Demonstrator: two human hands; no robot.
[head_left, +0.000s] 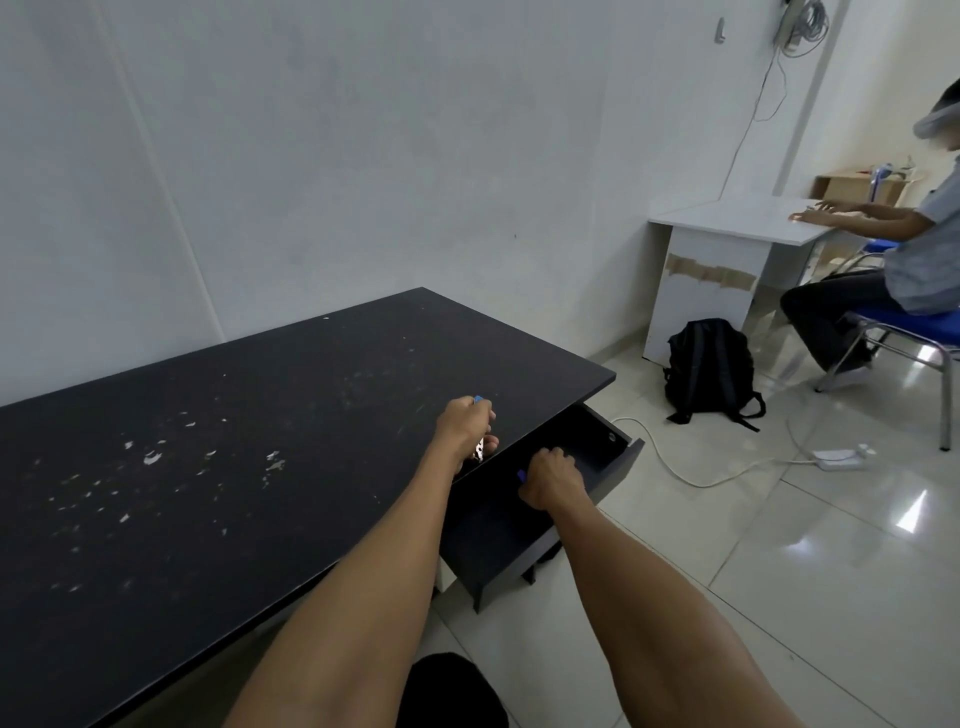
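Note:
A black desk (234, 467) with a scuffed, white-flecked top fills the left. Its black drawer (618, 457) is pulled out under the right end. My left hand (465, 423) hovers at the desk's front edge, fingers curled round a small object with a blue tip (479, 399) and a shiny metal part below. My right hand (550, 475) reaches down into the drawer, fingers curled round a small blue item (521, 474), most of it hidden by the hand.
A black backpack (709, 366) stands on the tiled floor by a white desk (727, 223). Another person sits there on a blue chair (904, 322). A white cable and power strip (839, 457) lie on the floor to the right.

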